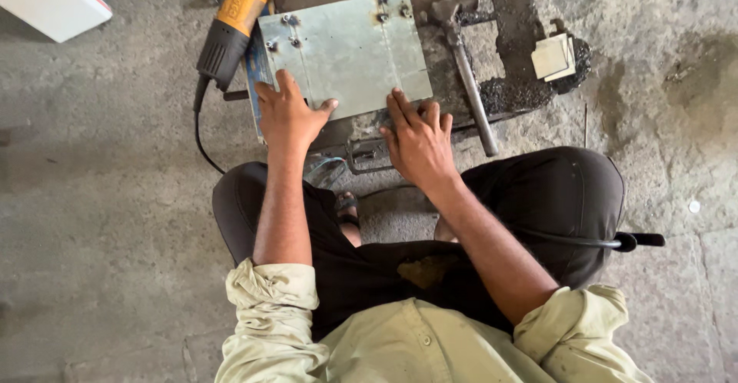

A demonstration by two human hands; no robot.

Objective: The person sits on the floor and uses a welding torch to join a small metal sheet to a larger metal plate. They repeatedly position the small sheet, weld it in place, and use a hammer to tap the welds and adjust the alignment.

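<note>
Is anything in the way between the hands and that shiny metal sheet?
Nothing visible. The left hand and right hand already rest on the near edge of the metal sheet, fingers flat on it.

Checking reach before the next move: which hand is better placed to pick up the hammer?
Right. The right hand rests on the near edge of the metal sheet, close beside the hammer handle. The left hand sits at the sheet's far side, nearer the angle grinder.
</note>
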